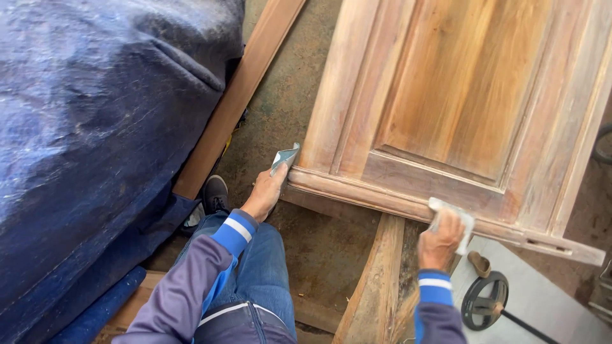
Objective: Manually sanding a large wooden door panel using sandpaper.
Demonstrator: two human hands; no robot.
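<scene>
Nearest, blue denim knees and purple sleeves with blue, white-striped cuffs. The left hand (264, 193) is pinched shut on a folded piece of grey sandpaper (285, 157), whose free end sticks up past the fingertips, right against the lower left corner of the wooden door panel (459, 95). The right hand (441, 241) is closed around a second, paler folded sandpaper sheet (454, 213), pressed to the moulded bottom rail just above its knuckles.

The panel is bare, unfinished wood: pale and dusty on the stiles and stepped mouldings, warmer orange-brown with long straight grain on the recessed centre field beyond both hands. Under the right hand a rough plank (376, 280) runs toward the person, supporting the panel's edge. Right of that wrist lies a dark round wheel-shaped tool (484, 301) on a pale sheet.

Between the hands the concrete floor (319, 248) is stained and gritty. Left of the left hand, a black shoe (215, 194), a long smooth timber board (242, 89) leaning away, and a wrinkled blue tarpaulin (95, 127) covering something bulky.
</scene>
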